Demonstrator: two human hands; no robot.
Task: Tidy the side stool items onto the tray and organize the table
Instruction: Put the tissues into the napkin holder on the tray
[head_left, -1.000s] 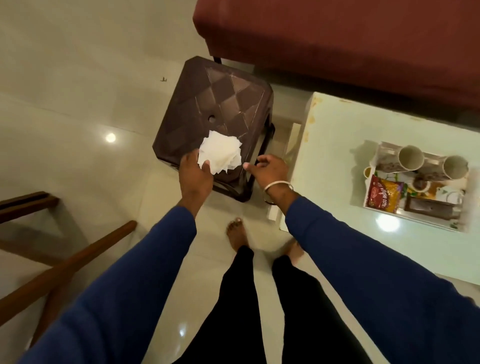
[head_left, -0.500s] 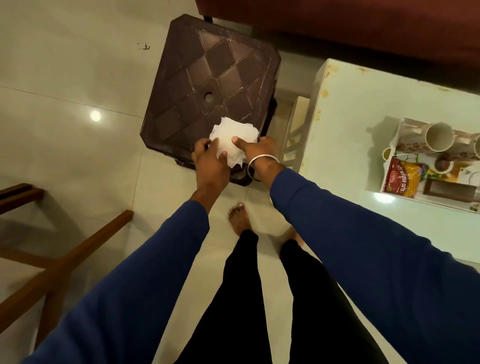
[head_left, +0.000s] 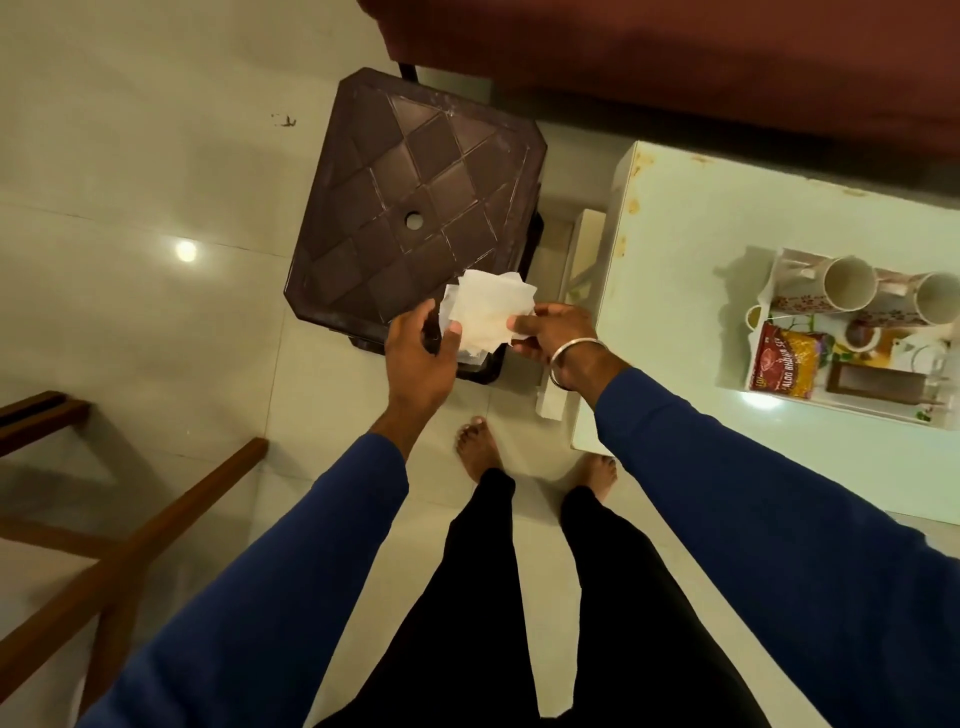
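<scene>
Both the left hand (head_left: 418, 353) and right hand (head_left: 553, 332) pinch the crumpled white tissue paper (head_left: 485, 317) above the near corner of the dark brown plastic stool (head_left: 410, 208). Pulled apart, the thin sheets could tear or drop before reaching the white tray (head_left: 769, 395) on the pale bench (head_left: 675, 260).

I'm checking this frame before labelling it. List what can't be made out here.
- Head view: the near corner of the stool is covered by the tissue paper and both hands.
- Left hand: its fingertips sit behind the tissue.
- Tray: its far right end runs off the picture's edge; the snack packet print is too small to read fully.
- The mugs lie on their sides; their handles are not visible.
</scene>
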